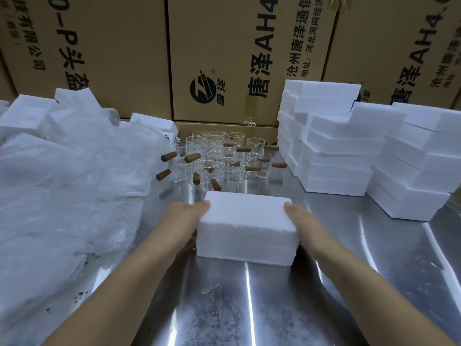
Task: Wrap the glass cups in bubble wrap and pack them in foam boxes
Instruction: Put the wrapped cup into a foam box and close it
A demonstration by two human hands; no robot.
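A closed white foam box (245, 227) stands on the steel table (249, 308) in the middle. My left hand (185, 221) grips its left end, thumb on the top edge. My right hand (303, 222) grips its right end the same way. Behind the box stand several clear glass cups (219, 158) with brown wooden handles, grouped close together. A heap of clear bubble wrap (69, 176) lies at the left, reaching the table's near edge.
Stacks of white foam boxes (349, 151) fill the right side, with more foam pieces (27, 113) behind the wrap at the far left. Large printed cardboard cartons (224, 58) wall off the back.
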